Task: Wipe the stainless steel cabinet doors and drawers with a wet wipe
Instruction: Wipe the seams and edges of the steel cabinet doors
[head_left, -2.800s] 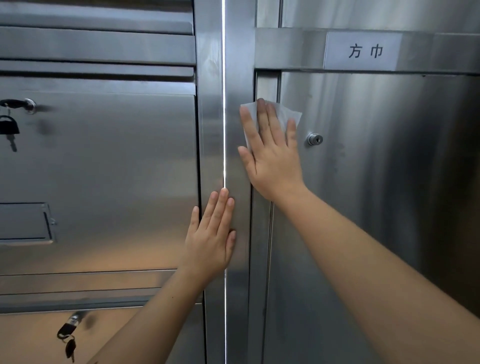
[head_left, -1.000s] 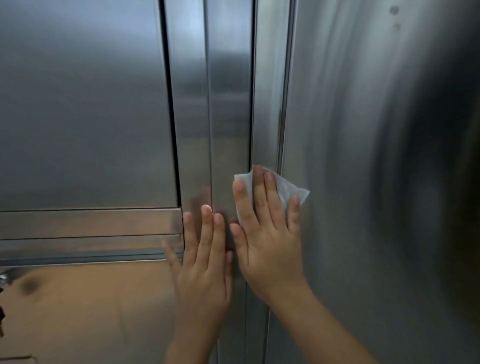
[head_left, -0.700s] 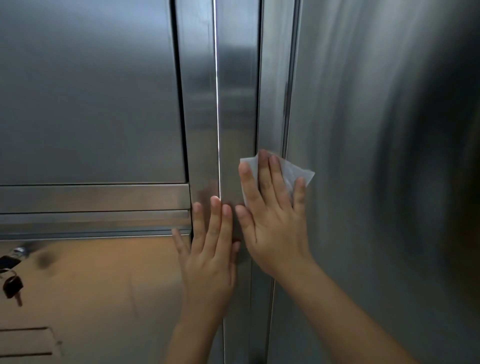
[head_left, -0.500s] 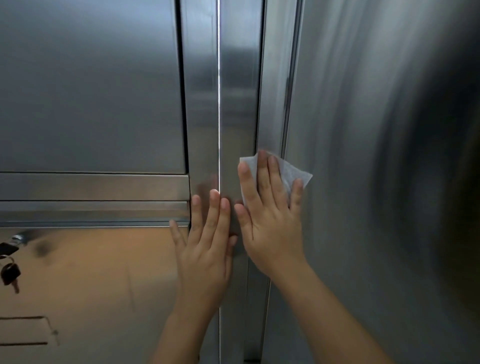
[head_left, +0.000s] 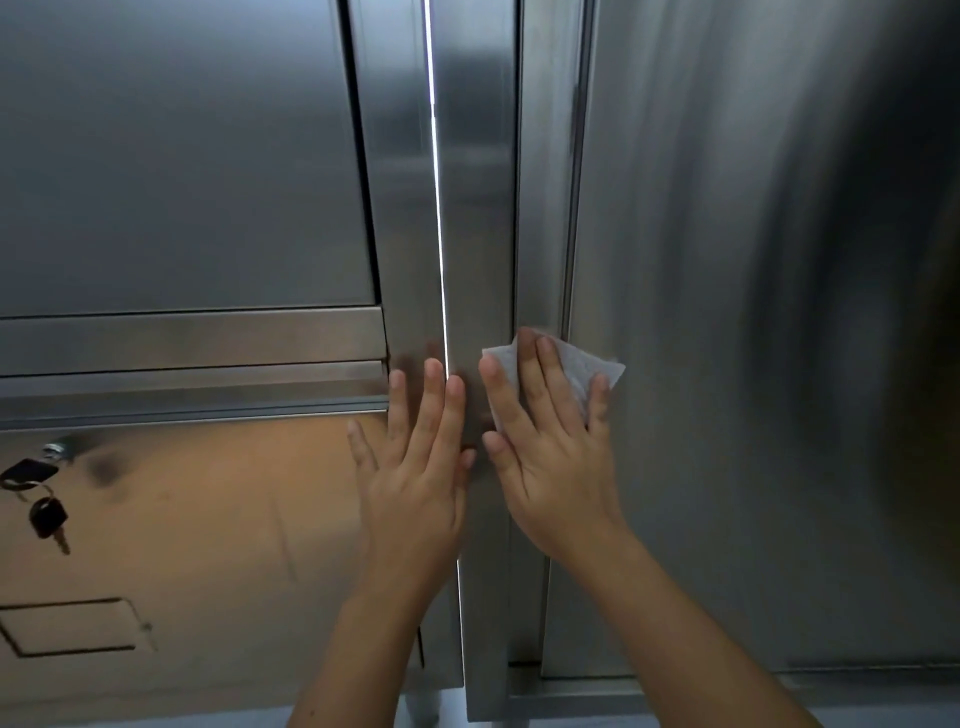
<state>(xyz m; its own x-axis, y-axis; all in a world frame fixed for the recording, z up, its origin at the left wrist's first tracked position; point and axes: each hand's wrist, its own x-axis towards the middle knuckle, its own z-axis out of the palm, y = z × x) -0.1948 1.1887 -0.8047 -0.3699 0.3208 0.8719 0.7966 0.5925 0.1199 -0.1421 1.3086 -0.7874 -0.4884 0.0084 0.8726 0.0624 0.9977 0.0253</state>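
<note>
- Two hands lie flat on the metal, side by side and almost touching.
- The right hand (head_left: 556, 457) has straight fingers, spread a little. It presses the wet wipe (head_left: 582, 370) on the steel and does not pinch it.
- The left hand (head_left: 415, 478) is flat too, with its fingers straight and close together. It holds nothing. It rests on the middle post (head_left: 475, 208), over the thin bright gap (head_left: 439, 208).
- The wet wipe sits under the right fingertips, on the narrow edge strip (head_left: 543, 182) of the tall door (head_left: 727, 312). One corner pokes out to the right.
- The edge strip is long and runs straight up and down. A lot of it goes up above the wet wipe, and less goes down below the wrist.
- So I think the wet wipe has to slide along that line, up or down, not across.
- The tall door lies to the right of the wet wipe, so the right hand is the near one for it.
- The drawer (head_left: 182, 519) with the keys (head_left: 47, 512) lies to the left, nearer the left hand, but that hand has no wipe.
- The wet wipe looks thin, so it may bunch up if the fingers lift.
</note>
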